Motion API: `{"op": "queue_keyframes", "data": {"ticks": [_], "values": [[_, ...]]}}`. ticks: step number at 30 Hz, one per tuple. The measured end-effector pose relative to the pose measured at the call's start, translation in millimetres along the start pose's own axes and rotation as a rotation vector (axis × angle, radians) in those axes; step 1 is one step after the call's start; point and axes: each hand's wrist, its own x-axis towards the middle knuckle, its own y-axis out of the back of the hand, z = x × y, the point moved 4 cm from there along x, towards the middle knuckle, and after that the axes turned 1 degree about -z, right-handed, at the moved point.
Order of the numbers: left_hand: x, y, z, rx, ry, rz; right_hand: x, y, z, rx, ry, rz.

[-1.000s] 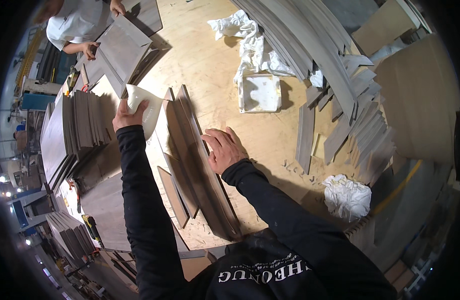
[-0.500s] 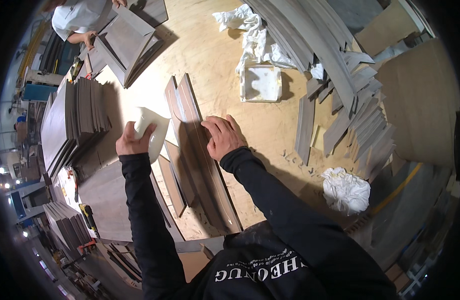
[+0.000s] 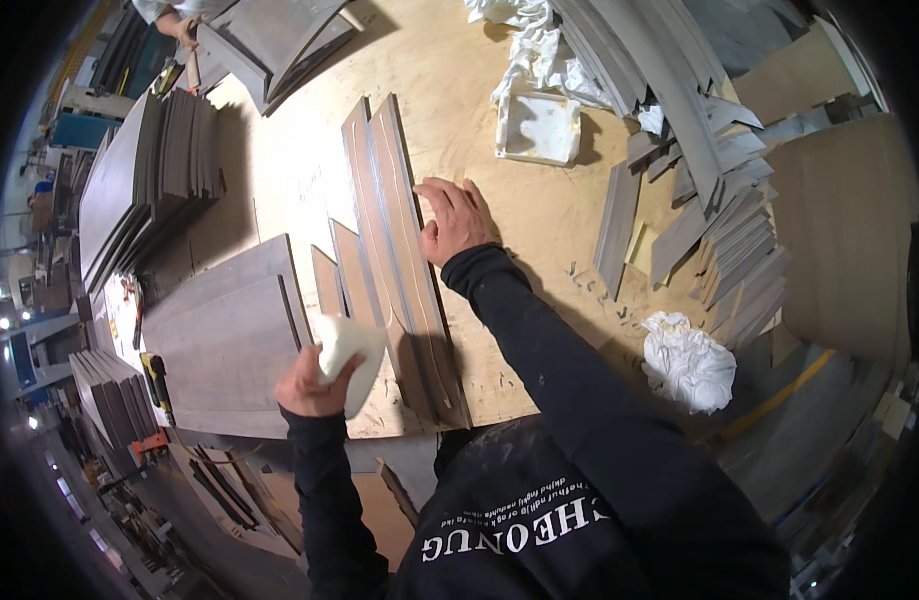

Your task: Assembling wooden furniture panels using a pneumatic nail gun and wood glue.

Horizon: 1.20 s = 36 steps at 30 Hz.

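Note:
My left hand (image 3: 311,384) is closed around a white plastic bottle (image 3: 355,352), tipped over the near part of two long grey-brown strips. Thin beads of glue run along the left strip (image 3: 362,205) and the right strip (image 3: 411,255), which lie side by side. At the right strip's outer edge rests my right hand (image 3: 455,222), its fingers apart and holding nothing, fingertips against the edge. The bottle's tip is hidden. Shorter pieces (image 3: 326,282) lie left of the strips.
A stack of grey panels (image 3: 144,195) stands at the left, with a large panel (image 3: 219,340) nearer. A white tray (image 3: 537,130), crumpled white cloth (image 3: 687,362) and piled offcuts (image 3: 734,245) lie rightward. At far left, a co-worker's hand (image 3: 185,30) touches panels.
My left hand has brought the bottle nearer to me along the left strip, and the glue bead there now reaches further. My right hand stays by the strip's edge. The whole view has shifted.

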Motion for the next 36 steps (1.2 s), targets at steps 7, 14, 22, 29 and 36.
{"op": "queue_keyframes", "data": {"ticks": [7, 14, 22, 29, 36], "values": [[-79, 14, 8, -0.075, 0.091, -0.158, -2, 1, 2, -0.009, 0.0, -0.02], [-81, 6, 1, -0.063, 0.108, -0.193, -2, 1, 1, -0.026, 0.012, -0.022], [17, 1, -6, 0.014, -0.004, 0.024, 2, 5, 0, 0.011, 0.002, -0.013], [124, -14, -4, 0.036, -0.065, 0.056, 3, 9, 3, 0.027, -0.016, -0.044], [204, -27, 1, 0.095, -0.073, 0.081, 5, 16, -4, 0.033, -0.022, -0.041]]}}
